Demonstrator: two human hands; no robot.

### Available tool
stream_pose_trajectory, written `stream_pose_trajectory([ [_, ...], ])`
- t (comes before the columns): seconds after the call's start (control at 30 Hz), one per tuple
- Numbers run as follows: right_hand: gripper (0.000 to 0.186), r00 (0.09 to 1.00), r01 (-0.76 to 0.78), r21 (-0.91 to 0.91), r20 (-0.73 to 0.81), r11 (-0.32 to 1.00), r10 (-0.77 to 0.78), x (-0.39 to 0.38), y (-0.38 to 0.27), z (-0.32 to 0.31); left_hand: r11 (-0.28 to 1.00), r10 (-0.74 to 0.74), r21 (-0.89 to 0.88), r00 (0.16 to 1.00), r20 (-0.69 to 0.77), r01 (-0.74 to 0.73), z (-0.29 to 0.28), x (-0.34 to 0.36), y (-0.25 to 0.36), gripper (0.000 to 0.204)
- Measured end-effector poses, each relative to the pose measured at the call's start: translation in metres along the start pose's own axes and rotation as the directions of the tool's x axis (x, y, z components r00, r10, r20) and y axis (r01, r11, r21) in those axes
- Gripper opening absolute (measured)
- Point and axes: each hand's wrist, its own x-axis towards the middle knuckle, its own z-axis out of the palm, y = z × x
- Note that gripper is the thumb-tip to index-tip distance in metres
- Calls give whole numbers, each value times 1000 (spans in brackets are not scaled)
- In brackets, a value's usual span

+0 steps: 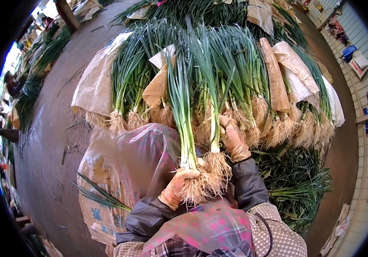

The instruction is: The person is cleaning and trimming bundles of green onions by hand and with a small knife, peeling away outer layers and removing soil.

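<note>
Rooted greens (139,60) fill a wide row on the far side, root ends facing near, probably for easy reach; pale sacks (96,88) drape over parts of it. A dark leaf heap (295,171) bounds the right edge. Near the middle, in front of the row, the left bunch (181,111) and slimmer right bunch (212,120) point their leaves away. The left hand (176,187) grips low at the roots, the right hand (234,139) grasps stems higher, seemingly for control. Open room lies mostly left.
</note>
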Motion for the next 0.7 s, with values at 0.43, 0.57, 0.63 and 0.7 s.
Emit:
stream_pose_trajectory([
  [0.43,27,748,280,-20,-622,960,-231,-117,-4,2,976,29,-216,999,17,-24,33,31,-29,33],
  [0.57,28,756,220,-404,-505,888,-417,-124,-19,4,966,78,-252,991,110,-48,41,39,-35,32],
  [0.63,20,797,204,-899,-78,388,-599,-127,6,-17,961,21,-275,1000,10,-17,57,40,-23,32],
  [0.7,17,816,346,-769,-36,538,-577,-133,27,-1,969,111,-224,994,13,-105,43,43,-24,32],
])
